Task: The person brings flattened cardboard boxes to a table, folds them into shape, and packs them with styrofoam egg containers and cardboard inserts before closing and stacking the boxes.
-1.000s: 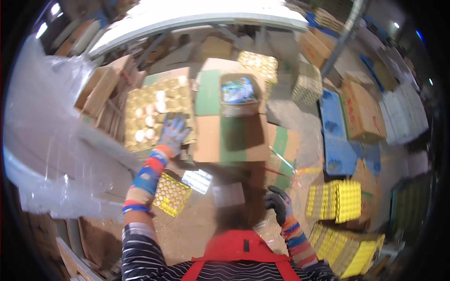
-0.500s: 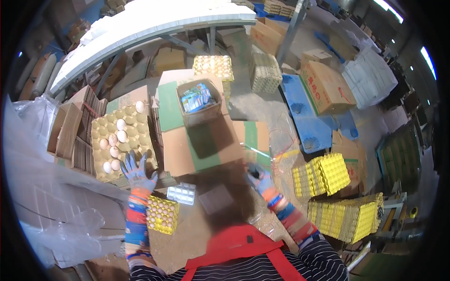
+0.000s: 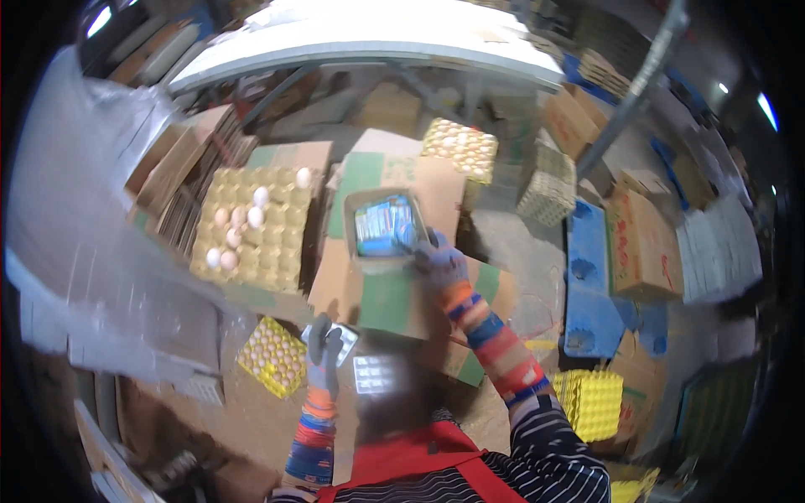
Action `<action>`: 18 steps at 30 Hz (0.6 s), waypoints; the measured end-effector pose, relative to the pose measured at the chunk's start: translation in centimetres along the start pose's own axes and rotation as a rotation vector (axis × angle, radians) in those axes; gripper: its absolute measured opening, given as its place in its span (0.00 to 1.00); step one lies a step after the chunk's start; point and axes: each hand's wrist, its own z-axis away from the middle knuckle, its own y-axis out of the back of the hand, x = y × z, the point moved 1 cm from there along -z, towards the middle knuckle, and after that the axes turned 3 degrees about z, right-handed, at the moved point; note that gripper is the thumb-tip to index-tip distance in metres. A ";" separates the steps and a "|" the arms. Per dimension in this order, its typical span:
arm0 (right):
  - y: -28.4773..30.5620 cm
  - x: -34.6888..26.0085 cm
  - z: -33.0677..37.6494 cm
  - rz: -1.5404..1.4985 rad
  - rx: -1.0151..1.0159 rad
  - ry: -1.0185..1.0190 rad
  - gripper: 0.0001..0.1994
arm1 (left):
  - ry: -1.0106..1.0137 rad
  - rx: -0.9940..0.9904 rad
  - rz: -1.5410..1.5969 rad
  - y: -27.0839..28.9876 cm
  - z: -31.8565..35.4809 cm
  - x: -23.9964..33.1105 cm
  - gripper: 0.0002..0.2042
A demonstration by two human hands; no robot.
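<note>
Right hand [image 3: 438, 261] grips rim of small open box [image 3: 384, 228]. Left hand [image 3: 324, 352] holds clear tray [image 3: 334, 342]. Egg tray [image 3: 251, 226] just left; yellow tray [image 3: 272, 356] below.

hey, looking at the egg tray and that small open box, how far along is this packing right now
Done: hard to judge; the big tray holds only a handful of white eggs, most cups bare. In hand: the right hand reaches into the small open box of blue packets; the left hand holds a clear plastic carton. Left: those eggs remain unpacked, and another clear carton lies alongside.
</note>
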 end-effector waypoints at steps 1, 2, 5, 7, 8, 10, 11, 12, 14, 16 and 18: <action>0.1 -2.1 1.2 -0.024 -0.006 0.149 0.14 | 0.087 0.084 0.259 -0.2 1.3 1.8 0.29; -0.3 -3.5 3.0 -0.263 -0.129 0.068 0.14 | 0.101 0.082 0.324 0.6 2.7 0.9 0.29; 2.2 -10.0 7.7 -0.235 -0.152 0.597 0.16 | 0.295 0.018 0.606 3.0 8.4 -0.9 0.29; 3.2 -12.9 10.2 -0.196 -0.331 0.683 0.18 | -0.318 -0.040 -0.414 4.0 12.9 -0.9 0.27; 2.1 -13.6 11.7 -0.231 -0.483 0.701 0.21 | -0.176 0.016 -0.557 4.6 15.7 -2.6 0.27; 0.7 -17.3 14.7 -0.366 -0.707 0.729 0.30 | 0.056 0.173 -0.629 7.1 22.6 -4.6 0.27; 1.0 -19.3 15.7 -0.477 -0.787 0.735 0.37 | 0.114 0.280 -0.573 7.7 25.4 -4.6 0.26; 0.6 -20.7 16.5 -0.565 -0.823 0.875 0.48 | 0.088 0.452 -0.635 8.3 29.4 -4.6 0.23; -0.1 -23.5 18.2 -0.707 -0.861 0.866 0.47 | 0.203 0.775 -0.442 8.9 36.1 -3.5 0.17; -3.1 -24.5 20.8 -0.848 -0.929 0.701 0.42 | 0.316 1.050 -0.534 10.5 42.4 -2.2 0.17; -4.1 -25.3 22.0 -0.785 -1.072 0.634 0.40 | 0.434 1.321 -0.277 11.9 48.3 2.2 0.20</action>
